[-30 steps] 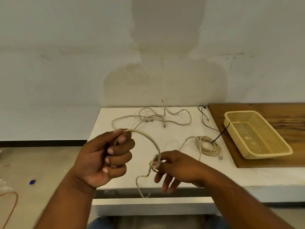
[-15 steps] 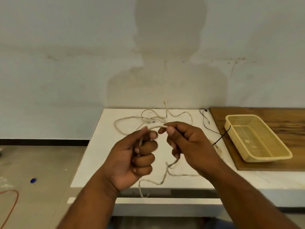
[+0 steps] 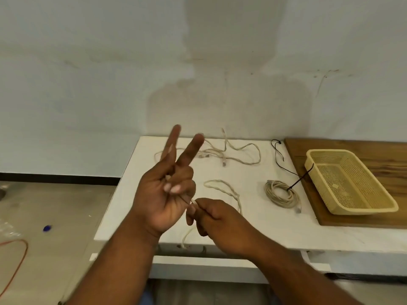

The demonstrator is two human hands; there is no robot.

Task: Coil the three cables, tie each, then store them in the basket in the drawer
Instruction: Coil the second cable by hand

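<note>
My left hand (image 3: 164,190) is raised palm-up over the white table (image 3: 275,230), two fingers spread in a V and the others curled. My right hand (image 3: 217,221) pinches a beige cable (image 3: 221,184) against the base of the left thumb. That cable loops on the table behind my right hand, and its plug end hangs over the front edge. A second beige cable (image 3: 244,160) lies loose at the back. A third cable (image 3: 280,194) is coiled, with a black tie (image 3: 298,183) on it, beside the yellow mesh basket (image 3: 363,211). No drawer is in view.
The basket stands on a wooden board (image 3: 378,155) at the right. A thin black tie string (image 3: 278,150) lies by the board's left edge. On the floor at left are an orange wire (image 3: 22,252) and a small blue object (image 3: 47,227).
My left hand let go its fist around the cable and spread two fingers upward. My right hand dropped from near the left fingertips to the base of the thumb. The cable's loop now rests on the table.
</note>
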